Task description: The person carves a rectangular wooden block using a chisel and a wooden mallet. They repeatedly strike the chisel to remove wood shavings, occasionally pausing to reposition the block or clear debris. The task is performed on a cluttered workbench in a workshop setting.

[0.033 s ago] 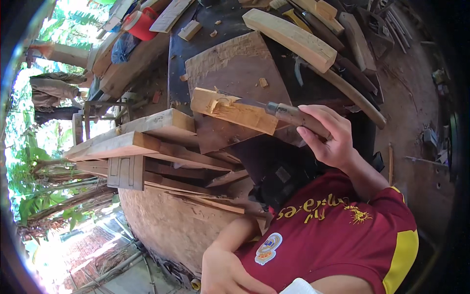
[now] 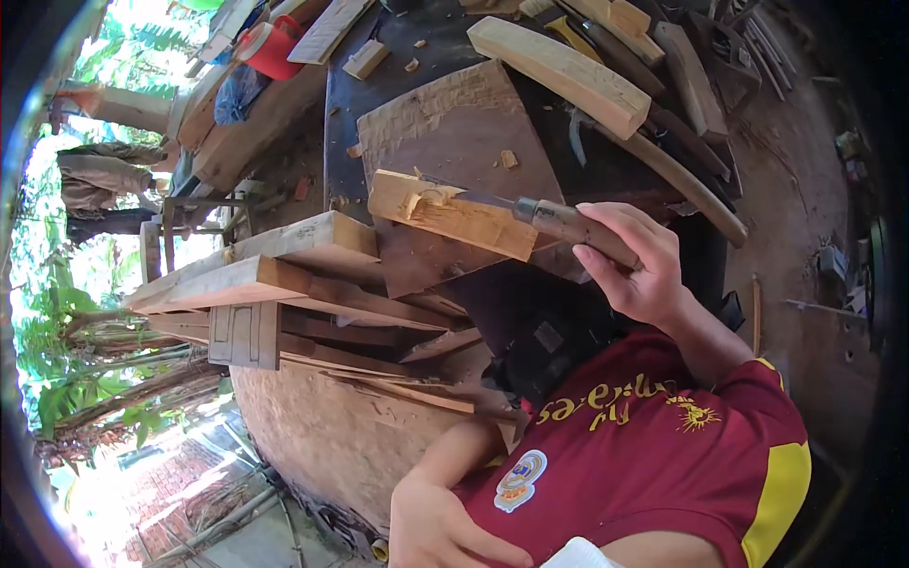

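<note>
My right hand (image 2: 636, 260) is closed around the wooden handle of a chisel (image 2: 559, 221), whose metal collar and narrow blade point left. The blade reaches over a pale wooden block (image 2: 473, 225), with its tip near the block's cut left part. A curled shaving (image 2: 426, 201) stands up from that cut. Under the block lies a brown, rough-edged board (image 2: 445, 142). Away from the work, my left hand (image 2: 445, 530) rests low against my maroon shirt (image 2: 644, 464). Its fingers are stretched out and it grips nothing that I can see; the fingertips lie near the lower edge.
A thick pale beam (image 2: 559, 76) and a long curved stick (image 2: 677, 175) lie across the dark worktop (image 2: 369, 104). Stacked planks (image 2: 275, 256) jut out at the left. A red container (image 2: 270, 49) stands at the far left. Small chips are scattered around the board.
</note>
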`<state>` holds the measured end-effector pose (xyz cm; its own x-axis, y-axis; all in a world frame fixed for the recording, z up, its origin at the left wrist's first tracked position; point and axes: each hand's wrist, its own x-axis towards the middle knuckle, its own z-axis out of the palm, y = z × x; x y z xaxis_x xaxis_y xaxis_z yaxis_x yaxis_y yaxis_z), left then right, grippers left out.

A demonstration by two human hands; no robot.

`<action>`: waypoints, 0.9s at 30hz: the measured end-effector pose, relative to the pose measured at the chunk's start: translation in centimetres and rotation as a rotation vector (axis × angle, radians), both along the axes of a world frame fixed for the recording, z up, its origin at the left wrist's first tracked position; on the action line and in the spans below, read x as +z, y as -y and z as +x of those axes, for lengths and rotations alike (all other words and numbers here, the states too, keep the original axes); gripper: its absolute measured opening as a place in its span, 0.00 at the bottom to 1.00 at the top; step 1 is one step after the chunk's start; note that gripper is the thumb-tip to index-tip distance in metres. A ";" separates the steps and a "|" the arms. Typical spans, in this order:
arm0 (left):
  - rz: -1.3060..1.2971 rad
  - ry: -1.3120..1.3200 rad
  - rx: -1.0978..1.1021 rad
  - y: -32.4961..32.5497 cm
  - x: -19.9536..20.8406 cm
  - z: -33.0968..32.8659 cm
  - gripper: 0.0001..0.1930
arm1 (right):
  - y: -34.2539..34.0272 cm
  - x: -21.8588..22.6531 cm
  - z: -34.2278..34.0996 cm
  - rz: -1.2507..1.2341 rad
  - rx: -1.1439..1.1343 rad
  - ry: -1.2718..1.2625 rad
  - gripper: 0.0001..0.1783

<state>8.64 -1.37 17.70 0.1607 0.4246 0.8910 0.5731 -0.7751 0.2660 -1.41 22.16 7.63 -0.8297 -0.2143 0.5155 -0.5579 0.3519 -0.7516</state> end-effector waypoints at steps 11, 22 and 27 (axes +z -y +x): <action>-0.090 0.075 0.077 0.1 1.1 0.3 0.16 | 0.0 -0.4 0.7 -0.225 0.032 0.310 0.24; -0.152 -0.012 0.011 -1.2 1.4 0.4 0.16 | 0.0 -1.9 0.2 -0.284 0.098 0.343 0.20; 0.003 0.223 0.206 -1.5 1.6 -3.4 0.17 | -0.9 0.6 -2.8 -0.334 0.108 0.071 0.18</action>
<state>5.21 0.15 19.26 -0.1288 0.4249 0.8960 0.6461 -0.6495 0.4009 -4.24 23.09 8.26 -0.8477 -0.1325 0.5136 -0.5206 0.0219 -0.8535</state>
